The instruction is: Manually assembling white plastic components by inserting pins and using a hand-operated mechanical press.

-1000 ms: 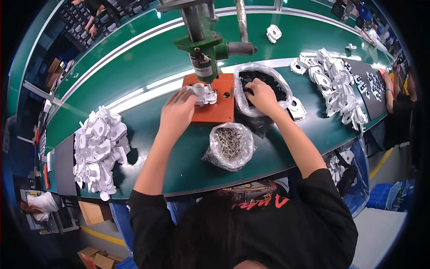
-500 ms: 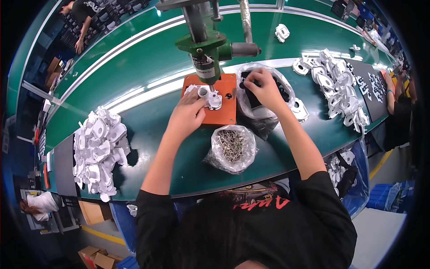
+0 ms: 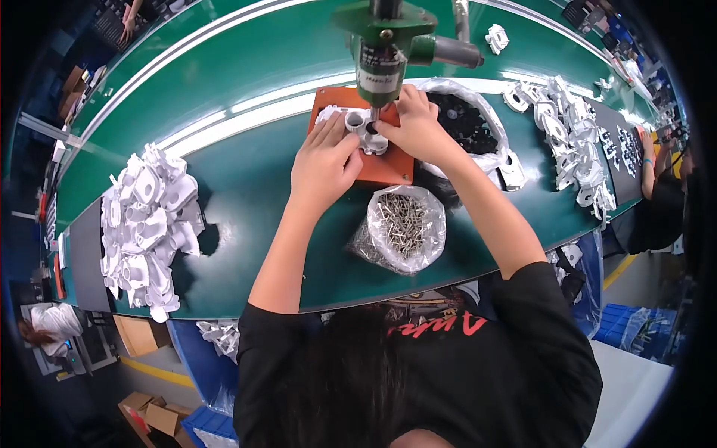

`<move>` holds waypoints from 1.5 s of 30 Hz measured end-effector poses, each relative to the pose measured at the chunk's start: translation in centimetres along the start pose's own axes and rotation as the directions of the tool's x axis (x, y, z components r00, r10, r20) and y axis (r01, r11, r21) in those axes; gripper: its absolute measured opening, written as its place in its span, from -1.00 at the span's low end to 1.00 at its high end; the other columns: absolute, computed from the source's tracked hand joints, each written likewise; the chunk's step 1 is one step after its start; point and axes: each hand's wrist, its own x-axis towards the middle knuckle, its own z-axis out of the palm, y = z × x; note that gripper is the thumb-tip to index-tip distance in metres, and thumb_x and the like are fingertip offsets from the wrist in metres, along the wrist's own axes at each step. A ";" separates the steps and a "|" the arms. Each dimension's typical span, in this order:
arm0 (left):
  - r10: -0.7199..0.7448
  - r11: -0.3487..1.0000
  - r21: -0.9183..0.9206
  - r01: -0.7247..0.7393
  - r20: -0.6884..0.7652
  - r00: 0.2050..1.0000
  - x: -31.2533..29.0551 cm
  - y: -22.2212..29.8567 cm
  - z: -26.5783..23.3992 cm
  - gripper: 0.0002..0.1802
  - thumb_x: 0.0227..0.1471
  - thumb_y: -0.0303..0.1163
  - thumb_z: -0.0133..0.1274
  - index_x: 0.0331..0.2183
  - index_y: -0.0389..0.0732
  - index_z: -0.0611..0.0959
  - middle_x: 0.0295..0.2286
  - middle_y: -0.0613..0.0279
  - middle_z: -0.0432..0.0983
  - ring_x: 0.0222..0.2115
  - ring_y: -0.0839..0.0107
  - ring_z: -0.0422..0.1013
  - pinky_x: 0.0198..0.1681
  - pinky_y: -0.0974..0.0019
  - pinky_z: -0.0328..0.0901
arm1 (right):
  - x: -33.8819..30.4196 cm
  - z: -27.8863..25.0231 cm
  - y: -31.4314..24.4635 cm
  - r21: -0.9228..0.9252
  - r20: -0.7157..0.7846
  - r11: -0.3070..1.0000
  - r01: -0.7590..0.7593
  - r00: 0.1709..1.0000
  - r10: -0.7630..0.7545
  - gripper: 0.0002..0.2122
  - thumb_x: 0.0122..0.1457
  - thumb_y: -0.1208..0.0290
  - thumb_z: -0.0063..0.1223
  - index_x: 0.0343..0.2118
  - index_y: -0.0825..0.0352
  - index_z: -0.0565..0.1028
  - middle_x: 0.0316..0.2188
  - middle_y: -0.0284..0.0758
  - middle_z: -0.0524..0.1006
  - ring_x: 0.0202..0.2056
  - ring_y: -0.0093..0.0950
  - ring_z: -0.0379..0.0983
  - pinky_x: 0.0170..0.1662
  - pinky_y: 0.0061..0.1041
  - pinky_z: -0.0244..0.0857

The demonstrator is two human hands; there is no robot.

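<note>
- Left hand (image 3: 326, 163): fingers laid side by side over the 9 o'clock end of the white part (image 3: 375, 145), thumb bent in against its near side, so the hand holds it down
- Right hand (image 3: 420, 128): comes in from 3 o'clock, thumb reaching to a dark round spot on the white part, other fingers curled beyond it (whether they pinch a small piece I cannot tell, as the tips are partly hidden)
- The white part lies on the orange plate (image 3: 392, 169), its short round tube opening upward between the two hands
- Green press head (image 3: 381, 56): at 12 o'clock, its thin tip hanging right over the white part
- Bag of black pieces (image 3: 501, 138): at 3 o'clock, open, just beside the right wrist
- Bag of metal pins (image 3: 432, 250): at 5 o'clock, open-mouthed, near the plate's close edge
- Farther out on the green bench (image 3: 250, 246): a big heap of white parts (image 3: 153, 220) at 8 o'clock, another heap (image 3: 564, 142) at 3 o'clock past the black pieces, and a lone white casting (image 3: 497, 39) at 2 o'clock
- Beyond the second heap, a co-worker's arm (image 3: 648, 172) at the bench's right end
</note>
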 end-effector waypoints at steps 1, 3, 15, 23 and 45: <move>-0.008 1.000 -0.005 0.008 0.001 1.000 0.0 -0.1 0.1 -0.90 -0.14 -0.43 0.00 -0.48 -0.24 0.50 -0.17 -0.05 0.46 -0.06 0.08 0.35 0.05 0.12 0.22 | -0.2 0.0 -0.1 -0.003 0.009 1.000 -0.002 1.000 0.002 -0.65 -0.09 0.24 0.15 -0.24 0.25 0.39 -0.14 -0.26 0.30 0.01 -0.27 0.14 0.01 -0.25 -0.05; 0.004 1.000 -0.004 -0.004 0.003 1.000 0.1 0.0 0.2 -0.89 -0.13 -0.43 -0.01 -0.46 -0.24 0.50 -0.17 -0.05 0.46 -0.06 0.08 0.36 0.05 0.13 0.22 | -0.8 -0.4 0.1 -0.054 -0.155 0.997 0.053 0.986 -0.061 -0.64 -0.04 0.25 0.14 -0.18 0.26 0.39 -0.17 -0.27 0.31 -0.03 -0.28 0.19 0.03 -0.30 -0.03; -0.007 1.000 0.011 0.007 -0.024 1.000 -0.6 -0.2 0.3 -0.88 -0.13 -0.44 -0.01 -0.43 -0.23 0.50 -0.16 -0.05 0.46 -0.07 0.07 0.36 0.05 0.12 0.22 | -9.9 -3.4 -3.8 -0.132 0.222 0.864 0.486 0.864 -0.452 -0.89 -0.19 0.47 0.16 -0.54 0.31 0.48 -0.50 -0.36 0.36 -0.38 -0.39 0.30 -0.27 -0.43 0.19; -0.012 1.000 0.010 0.012 -0.027 1.000 -0.5 -0.2 0.3 -0.87 -0.13 -0.44 -0.01 -0.43 -0.24 0.51 -0.16 -0.06 0.46 -0.07 0.07 0.36 0.04 0.12 0.22 | -9.9 -3.1 -3.9 -0.227 0.229 0.839 0.494 0.865 -0.447 -0.90 -0.20 0.49 0.13 -0.56 0.32 0.46 -0.50 -0.34 0.36 -0.38 -0.38 0.31 -0.27 -0.43 0.22; -0.011 1.000 0.008 0.011 -0.039 0.999 -0.6 -0.4 0.4 -0.87 -0.14 -0.45 0.00 -0.43 -0.24 0.52 -0.17 -0.04 0.46 -0.07 0.09 0.36 0.05 0.13 0.22 | -9.0 -4.2 -4.2 -0.198 0.437 0.808 0.556 0.787 -0.435 -0.88 -0.16 0.41 0.13 -0.64 0.34 0.46 -0.52 -0.30 0.37 -0.36 -0.36 0.36 -0.31 -0.40 0.29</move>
